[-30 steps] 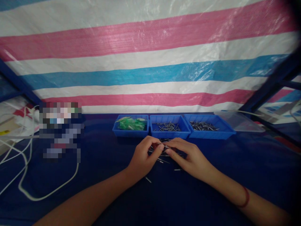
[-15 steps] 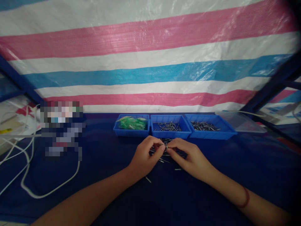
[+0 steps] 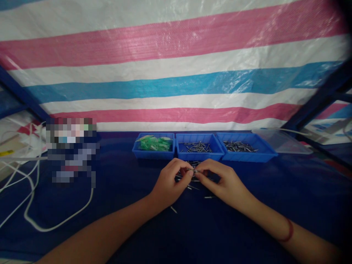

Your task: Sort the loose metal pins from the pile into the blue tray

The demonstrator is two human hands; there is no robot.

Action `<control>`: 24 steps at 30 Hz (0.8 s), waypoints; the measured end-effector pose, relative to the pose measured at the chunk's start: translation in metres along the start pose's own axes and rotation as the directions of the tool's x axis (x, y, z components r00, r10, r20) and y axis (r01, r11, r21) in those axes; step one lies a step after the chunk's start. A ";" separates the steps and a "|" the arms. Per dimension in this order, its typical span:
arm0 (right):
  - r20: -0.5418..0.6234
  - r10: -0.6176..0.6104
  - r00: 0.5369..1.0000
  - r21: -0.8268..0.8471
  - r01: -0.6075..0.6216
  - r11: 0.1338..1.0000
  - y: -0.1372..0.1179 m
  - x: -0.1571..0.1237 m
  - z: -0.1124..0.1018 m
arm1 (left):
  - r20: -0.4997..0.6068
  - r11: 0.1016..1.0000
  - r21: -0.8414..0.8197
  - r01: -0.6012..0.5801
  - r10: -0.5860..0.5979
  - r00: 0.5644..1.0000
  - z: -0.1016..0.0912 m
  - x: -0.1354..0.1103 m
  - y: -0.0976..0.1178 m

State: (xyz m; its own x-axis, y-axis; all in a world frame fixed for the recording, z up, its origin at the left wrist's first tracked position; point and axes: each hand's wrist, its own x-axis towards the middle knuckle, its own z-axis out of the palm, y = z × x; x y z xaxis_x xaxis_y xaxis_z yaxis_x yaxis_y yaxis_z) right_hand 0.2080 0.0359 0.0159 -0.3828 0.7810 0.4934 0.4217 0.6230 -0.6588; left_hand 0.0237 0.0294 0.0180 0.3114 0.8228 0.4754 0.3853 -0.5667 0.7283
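Both hands meet above a loose pile of metal blind rivets [image 3: 195, 164] on the dark blue table. My left hand [image 3: 172, 182] pinches a small, thin metal rivet [image 3: 195, 170] between thumb and forefinger. From the other side my right hand [image 3: 224, 180] pinches at the same rivet, thumb and forefinger closed. The fingertips cover most of it. Stray rivets lie close by: one [image 3: 209, 197] below my right hand and another [image 3: 173, 209] beside my left wrist. My hands hide part of the pile.
Behind the pile stand three blue bins: one [image 3: 134, 150] with green plastic packets, a middle one [image 3: 180, 156] and a right one [image 3: 268, 156] with metal rivets. A clear lid [image 3: 288, 143] lies at the right. White cables [image 3: 59, 227] loop at the left. Striped sheeting [image 3: 165, 88] hangs behind.
My right hand has shifted very slightly, with its fingertips still at the rivet. My left hand and the bins look unchanged.
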 end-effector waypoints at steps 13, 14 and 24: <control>-0.156 0.046 0.987 0.020 -0.043 0.999 -0.002 0.002 -0.012 | 0.089 0.992 0.113 -0.049 0.039 0.995 -0.003 0.000 0.000; -0.198 0.052 0.979 -0.014 -0.055 0.998 0.002 0.004 -0.017 | 0.106 0.983 0.168 -0.069 0.051 0.993 -0.006 0.001 0.002; -0.416 0.066 0.907 -0.638 -0.343 0.689 0.077 0.017 -0.083 | 0.508 0.765 0.601 -0.229 -0.146 0.849 -0.053 0.010 0.043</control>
State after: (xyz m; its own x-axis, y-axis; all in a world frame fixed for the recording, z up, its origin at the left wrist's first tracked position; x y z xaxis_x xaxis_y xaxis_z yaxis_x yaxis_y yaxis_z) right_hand 0.3018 0.1006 0.0205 0.0226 0.7678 0.6403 0.9465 0.1898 -0.2610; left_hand -0.0028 0.0159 0.0801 0.6498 0.7587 0.0464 0.7460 -0.6483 0.1519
